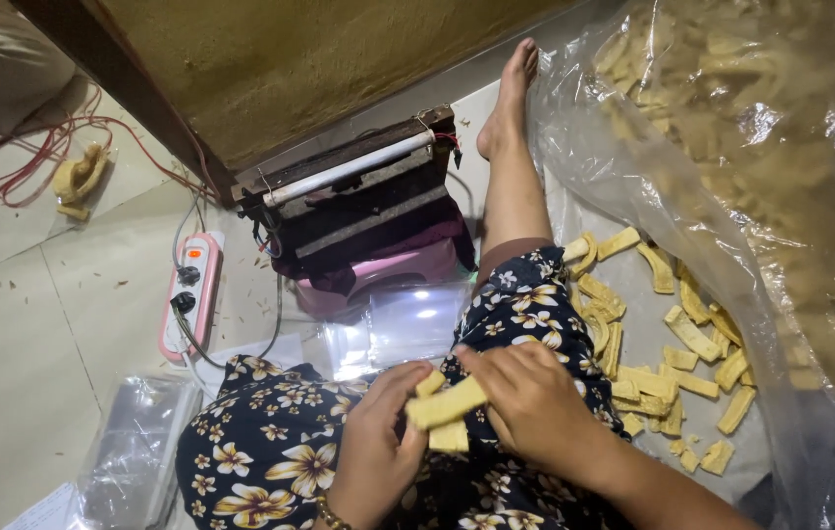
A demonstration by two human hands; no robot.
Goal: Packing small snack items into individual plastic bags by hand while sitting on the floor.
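Gathering step: a stack of yellow snack sticks [447, 410] is clamped between left hand [375, 442] and right hand [533, 404]. Next, likely: squared, slid into clear pouch [407, 324], steady grip needed.

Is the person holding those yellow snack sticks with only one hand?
No: both the left hand and the right hand grip the stacked pale yellow snack sticks.

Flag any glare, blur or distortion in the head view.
Head view: glare spots on the clear bags ahead of the knee; the big plastic sack at right reflects light and hazes the yellow sticks inside; edges bend slightly from the wide lens; left hand, right hand and the held sticks are sharp.
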